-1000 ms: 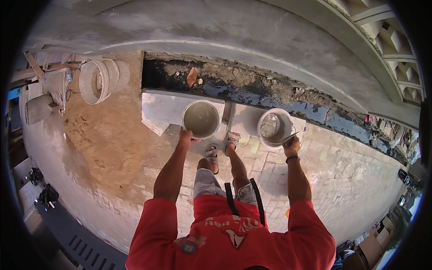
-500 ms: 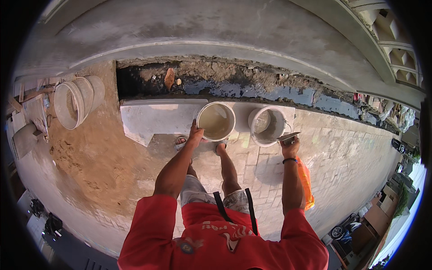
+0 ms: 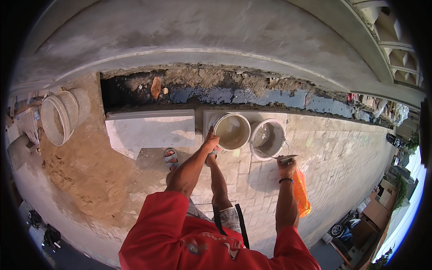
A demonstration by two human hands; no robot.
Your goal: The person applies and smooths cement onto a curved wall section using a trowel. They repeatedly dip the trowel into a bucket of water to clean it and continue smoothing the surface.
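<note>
My left hand [image 3: 210, 142] is closed on the left side of a round white bucket [image 3: 232, 131] of cloudy grey-brown liquid. Just to its right stands a second white bucket [image 3: 269, 146], wet grey inside, with a wire handle and a shallow amount of liquid or mix. Below that bucket's right side, my right hand [image 3: 286, 167] grips a flat metal trowel [image 3: 284, 157]. An orange plastic bag [image 3: 300, 193] shows beside my right forearm. My sandalled feet [image 3: 171, 158] are below the buckets.
Behind the buckets runs an open drain [image 3: 234, 95] with dark water and rubble, under a curved concrete wall [image 3: 202, 31]. A pale slab [image 3: 150, 123] lies along it. Stacked pails [image 3: 56, 119] and sand [image 3: 81, 180] are at left. Pavers [image 3: 337, 153] and parked vehicles [image 3: 342, 227] are at right.
My left hand and its bucket have moved right, closer to the second bucket. The trowel has shifted lower in view, and more of the orange bag shows. The whole view has shifted.
</note>
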